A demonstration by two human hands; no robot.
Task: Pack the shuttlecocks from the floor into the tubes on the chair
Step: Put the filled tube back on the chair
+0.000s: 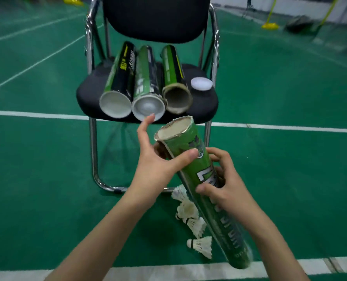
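Observation:
A green tube [197, 165] with a torn open top tilts between my hands, its mouth toward the chair. My left hand [158, 161] grips it near the top, thumb across the front, index finger raised. Lower down, my right hand [223, 183] curls its fingers round the tube's middle. Several white shuttlecocks [188, 211] lie on the green floor under the tube, one [202, 245] nearest me. Three more tubes lie side by side on the chair seat [205, 102]: a black-green one [121, 78], a green one [147, 82] and an open green one [173, 78].
A white round cap [201, 84] rests on the right side of the seat. The chair has chrome legs [94, 151] and a black backrest [156, 17]. White court lines cross the floor. Yellow bases and a dark bag stand far behind.

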